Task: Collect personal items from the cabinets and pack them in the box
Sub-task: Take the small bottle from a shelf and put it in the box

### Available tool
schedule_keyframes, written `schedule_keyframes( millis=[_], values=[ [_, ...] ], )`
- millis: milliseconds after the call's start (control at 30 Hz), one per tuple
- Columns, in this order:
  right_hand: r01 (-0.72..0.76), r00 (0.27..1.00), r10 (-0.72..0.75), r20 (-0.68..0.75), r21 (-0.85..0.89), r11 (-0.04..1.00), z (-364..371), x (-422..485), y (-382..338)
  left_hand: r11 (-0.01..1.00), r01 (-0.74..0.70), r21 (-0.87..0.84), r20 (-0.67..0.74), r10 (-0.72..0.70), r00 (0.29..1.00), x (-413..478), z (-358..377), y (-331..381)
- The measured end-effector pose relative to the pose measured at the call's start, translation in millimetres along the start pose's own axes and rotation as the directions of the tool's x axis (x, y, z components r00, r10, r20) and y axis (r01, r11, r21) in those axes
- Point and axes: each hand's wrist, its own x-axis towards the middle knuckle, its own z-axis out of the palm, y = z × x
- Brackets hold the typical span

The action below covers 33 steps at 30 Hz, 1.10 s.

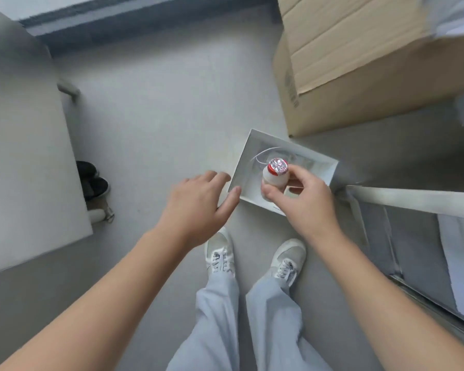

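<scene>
**Small bottle held over the white tray**

At the centre of the frame the right hand (306, 202) pinches a small white bottle (275, 178) with a red-rimmed foil top. The thumb is on its near side and the curled fingers are on its far side, holding it upright above a shallow white tray (243, 162) on the floor. Inside the tray lie a thin pale loop (263, 153) and a small square item (291, 192), which the right hand partly hides.

The left hand (198, 207) is just left of the tray, holding nothing. Its fingers are straight and close together, with the thumb spread toward the tray's near corner; whether it touches cannot be told.

A large cardboard box (359, 108) stands at upper right with its flaps open and its contents out of sight. At lower right, an open grey compartment (413, 200) holds a white sheet (461, 253).
</scene>
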Motion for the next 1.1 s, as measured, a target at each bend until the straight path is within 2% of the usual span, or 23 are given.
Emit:
schedule_keyframes(
  millis=[200, 433, 833, 1100],
  values=[
    [-0.029, 0.998, 0.031, 0.050, -0.032, 0.999, 73, 62, 140, 0.999, 0.034, 0.008, 0.068, -0.034, 0.997, 61, 137, -49],
    [-0.074, 0.990, 0.080, 0.115, -0.057, 0.996, 132, 120, 223, 0.999, 0.038, -0.021, 0.005, -0.038, 0.999, 102, 194, -88],
    [-0.109, 0.943, 0.137, 0.303, -0.107, 0.988, 164, 156, 248, 0.997, 0.066, -0.040, 0.032, -0.065, 0.997, 106, 212, -111],
    [-0.122, 0.933, 0.157, 0.323, -0.126, 0.985, 145, 142, 224, 0.997, 0.079, -0.022, 0.055, -0.078, 0.995, 94, 198, -107]
  ],
)
